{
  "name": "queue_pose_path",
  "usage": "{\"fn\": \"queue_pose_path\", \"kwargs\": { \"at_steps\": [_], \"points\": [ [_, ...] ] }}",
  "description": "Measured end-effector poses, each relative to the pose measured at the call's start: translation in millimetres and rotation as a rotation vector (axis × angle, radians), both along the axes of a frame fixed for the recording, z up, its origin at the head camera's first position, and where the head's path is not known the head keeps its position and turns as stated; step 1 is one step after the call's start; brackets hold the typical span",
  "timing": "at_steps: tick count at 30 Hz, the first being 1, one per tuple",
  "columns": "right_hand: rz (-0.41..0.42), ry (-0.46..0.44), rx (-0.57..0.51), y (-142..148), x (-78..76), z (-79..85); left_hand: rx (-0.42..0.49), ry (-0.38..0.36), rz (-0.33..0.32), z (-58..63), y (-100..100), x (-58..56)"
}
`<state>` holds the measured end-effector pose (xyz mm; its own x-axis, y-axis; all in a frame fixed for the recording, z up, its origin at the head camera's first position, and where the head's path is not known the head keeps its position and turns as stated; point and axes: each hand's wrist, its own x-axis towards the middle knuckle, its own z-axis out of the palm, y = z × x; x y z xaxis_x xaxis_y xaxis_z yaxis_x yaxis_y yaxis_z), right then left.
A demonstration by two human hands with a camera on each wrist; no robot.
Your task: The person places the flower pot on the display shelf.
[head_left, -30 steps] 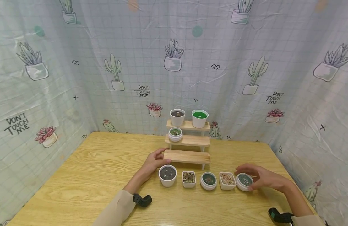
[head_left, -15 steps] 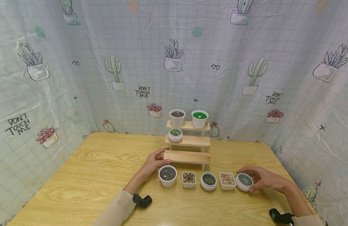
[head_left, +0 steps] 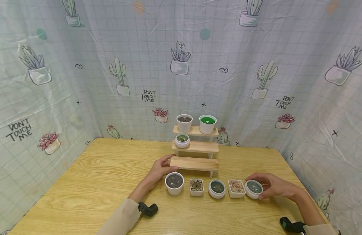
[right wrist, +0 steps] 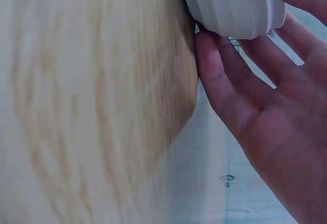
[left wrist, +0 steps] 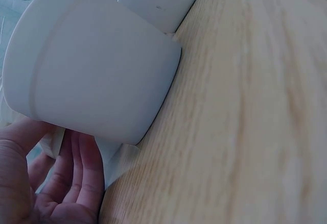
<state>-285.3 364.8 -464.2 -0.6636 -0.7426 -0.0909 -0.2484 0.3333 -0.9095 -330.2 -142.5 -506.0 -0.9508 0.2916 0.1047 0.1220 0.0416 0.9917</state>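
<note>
My left hand (head_left: 158,171) holds the left end of the bottom step of a three-step wooden display stand (head_left: 194,162), thumb at the front and fingers behind. Just in front of that thumb stands a tall white flowerpot (head_left: 174,184) with dark filling, which looms large in the left wrist view. At the right end of the row, my right hand (head_left: 276,186) grips a low round white pot (head_left: 253,189) with dark green filling, thumb on the near side and fingers round the far side. In the right wrist view, fingertips lie against the ribbed pot (right wrist: 230,4) low at the table.
Between the hands stand a square pot (head_left: 196,187) of pebbles, a round pot (head_left: 217,189) and a square pot (head_left: 236,188) of pinkish stones. On the stand's upper steps are two tall pots (head_left: 185,123) and a low pot (head_left: 182,141). A printed curtain (head_left: 181,88) surrounds the table (head_left: 110,176).
Hardly anything differs. My right fingers sit slightly lower round the low round pot, while the left hand, stand and other pots keep their places.
</note>
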Motion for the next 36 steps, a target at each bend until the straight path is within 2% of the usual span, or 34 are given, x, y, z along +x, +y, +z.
{"fn": "queue_pose_path", "kwargs": {
  "at_steps": [15, 25, 36],
  "points": [
    [-0.007, 0.023, -0.009, -1.1, 3.0, 5.7, -0.009, -0.001, 0.001, 0.0, 0.5, 0.2],
    [-0.027, 0.119, 0.009, -0.8, 5.7, 11.2, -0.011, -0.009, 0.004, 0.5, 0.5, -0.8],
    [-0.047, 0.158, 0.034, -1.0, 8.2, 19.5, -0.016, 0.002, -0.018, 1.3, -0.8, -0.5]
  ]
}}
